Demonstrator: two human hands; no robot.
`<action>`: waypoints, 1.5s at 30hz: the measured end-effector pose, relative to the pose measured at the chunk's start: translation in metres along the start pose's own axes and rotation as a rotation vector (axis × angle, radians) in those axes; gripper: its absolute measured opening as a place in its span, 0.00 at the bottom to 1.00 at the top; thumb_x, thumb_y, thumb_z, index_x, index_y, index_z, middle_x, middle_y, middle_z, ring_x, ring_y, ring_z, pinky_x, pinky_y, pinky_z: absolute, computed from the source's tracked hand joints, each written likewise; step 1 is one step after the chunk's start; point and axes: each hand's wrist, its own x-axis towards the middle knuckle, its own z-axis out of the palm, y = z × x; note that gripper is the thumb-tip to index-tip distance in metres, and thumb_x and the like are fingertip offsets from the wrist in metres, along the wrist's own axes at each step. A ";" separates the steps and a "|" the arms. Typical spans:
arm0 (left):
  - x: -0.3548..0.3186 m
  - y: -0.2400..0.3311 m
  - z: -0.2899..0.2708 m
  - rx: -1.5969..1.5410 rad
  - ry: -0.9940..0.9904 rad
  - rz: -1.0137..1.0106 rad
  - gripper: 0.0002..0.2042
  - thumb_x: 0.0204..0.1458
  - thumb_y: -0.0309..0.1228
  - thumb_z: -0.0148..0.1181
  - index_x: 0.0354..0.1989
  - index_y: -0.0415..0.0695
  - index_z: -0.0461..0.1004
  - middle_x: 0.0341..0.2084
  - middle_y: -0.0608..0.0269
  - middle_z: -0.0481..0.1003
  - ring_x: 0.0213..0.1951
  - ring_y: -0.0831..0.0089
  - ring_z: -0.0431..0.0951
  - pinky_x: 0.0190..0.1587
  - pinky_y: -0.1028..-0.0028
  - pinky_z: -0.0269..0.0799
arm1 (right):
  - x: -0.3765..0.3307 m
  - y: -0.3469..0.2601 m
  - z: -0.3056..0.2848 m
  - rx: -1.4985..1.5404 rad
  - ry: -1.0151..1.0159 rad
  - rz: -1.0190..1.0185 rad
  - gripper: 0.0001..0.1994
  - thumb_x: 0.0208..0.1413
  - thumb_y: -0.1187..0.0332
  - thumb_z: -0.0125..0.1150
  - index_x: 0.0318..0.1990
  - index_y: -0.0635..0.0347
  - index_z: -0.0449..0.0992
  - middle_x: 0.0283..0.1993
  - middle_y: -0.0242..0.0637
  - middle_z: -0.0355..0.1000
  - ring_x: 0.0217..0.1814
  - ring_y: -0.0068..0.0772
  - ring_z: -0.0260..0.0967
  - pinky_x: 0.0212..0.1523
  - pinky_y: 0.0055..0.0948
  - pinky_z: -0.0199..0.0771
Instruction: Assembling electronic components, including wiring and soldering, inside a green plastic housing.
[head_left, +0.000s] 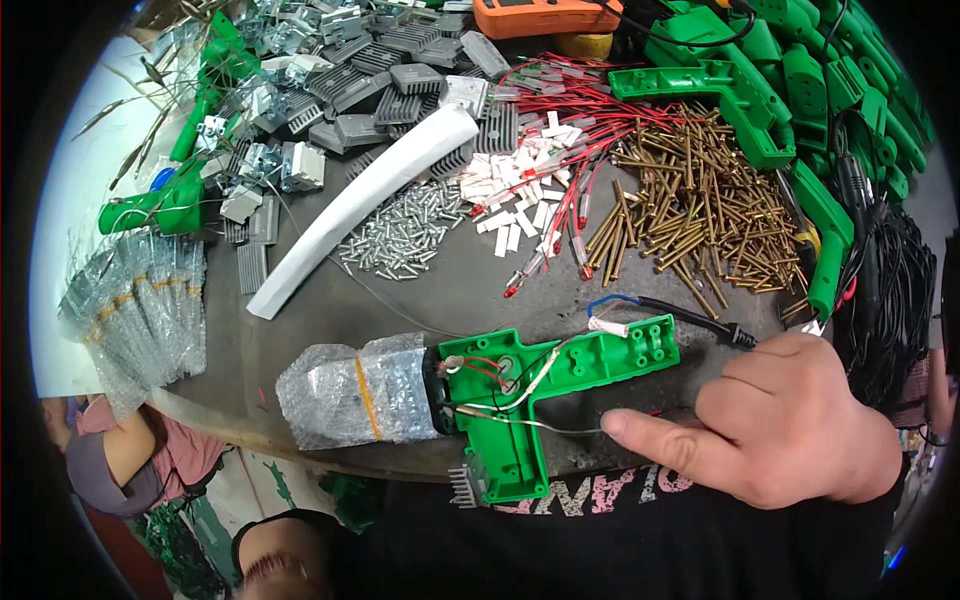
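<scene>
In front of me lies a green half housing point(600, 365) shaped like a pistol, its inner side up. Red, black and white wires run inside it. A bundle in bubble wrap point(330, 395) with a yellow band joins its left end, over a black part. A grey finned piece point(467, 485) sticks out at its lower corner. My right hand point(790, 425) is closed, fingers curled and thumb stretched left. A thin grey wire point(555, 428) runs from the housing and disappears under the thumb tip. A black cord point(690, 318) enters the grip's end. My left hand is out of view; only the forearm shows.
Beyond lie silver screws point(400, 235), white blocks point(515, 225), red-wired lamps point(585, 265), brass bolts point(690, 210), grey finned parts point(360, 90) and a white strip point(365, 210). Green shells point(790, 60) and black cords point(880, 260) fill the right; bubble-wrap bags point(150, 310) the left. Another person's arm point(130, 450) appears lower left.
</scene>
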 end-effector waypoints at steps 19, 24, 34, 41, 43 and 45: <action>-0.054 -0.073 -0.028 0.718 -0.224 -0.618 0.18 0.29 0.30 0.76 0.27 0.48 0.71 0.48 0.59 0.79 0.48 0.49 0.77 0.56 0.43 0.65 | 0.018 0.012 0.036 -0.028 0.129 -0.082 0.25 0.44 0.69 0.65 0.55 0.45 0.81 0.19 0.21 0.46 0.17 0.19 0.51 0.17 0.25 0.50; -0.052 -0.073 -0.025 0.715 -0.170 -0.666 0.17 0.28 0.31 0.76 0.24 0.49 0.70 0.46 0.56 0.79 0.47 0.50 0.77 0.57 0.44 0.64 | 0.013 0.005 0.033 1.015 -0.215 0.226 0.25 0.61 0.76 0.52 0.66 0.53 0.70 0.19 0.28 0.68 0.17 0.26 0.66 0.20 0.25 0.67; -0.058 -0.075 -0.022 0.787 -0.122 -0.657 0.16 0.30 0.33 0.74 0.23 0.48 0.69 0.41 0.53 0.79 0.45 0.51 0.77 0.56 0.46 0.66 | 0.015 0.015 0.041 2.060 -0.723 0.807 0.25 0.71 0.72 0.41 0.74 0.58 0.54 0.23 0.32 0.74 0.16 0.13 0.64 0.20 0.14 0.67; -0.059 -0.077 -0.017 0.808 -0.096 -0.648 0.17 0.29 0.32 0.73 0.22 0.48 0.68 0.40 0.52 0.79 0.44 0.51 0.78 0.55 0.46 0.67 | 0.000 -0.003 0.066 2.342 -0.666 0.760 0.26 0.72 0.73 0.39 0.75 0.59 0.47 0.23 0.37 0.74 0.16 0.16 0.64 0.19 0.15 0.67; -0.061 -0.077 -0.017 0.838 -0.086 -0.635 0.17 0.29 0.31 0.73 0.23 0.48 0.67 0.40 0.52 0.79 0.44 0.51 0.78 0.55 0.46 0.67 | 0.000 -0.004 0.065 2.394 -0.630 0.727 0.26 0.71 0.74 0.39 0.75 0.59 0.48 0.23 0.36 0.74 0.16 0.16 0.64 0.19 0.16 0.68; -0.061 -0.076 -0.017 0.844 -0.089 -0.639 0.17 0.29 0.30 0.72 0.24 0.48 0.67 0.40 0.52 0.79 0.44 0.51 0.78 0.55 0.46 0.67 | 0.007 -0.005 0.054 2.045 -0.636 0.630 0.26 0.71 0.75 0.37 0.75 0.59 0.48 0.23 0.34 0.74 0.16 0.17 0.66 0.21 0.17 0.71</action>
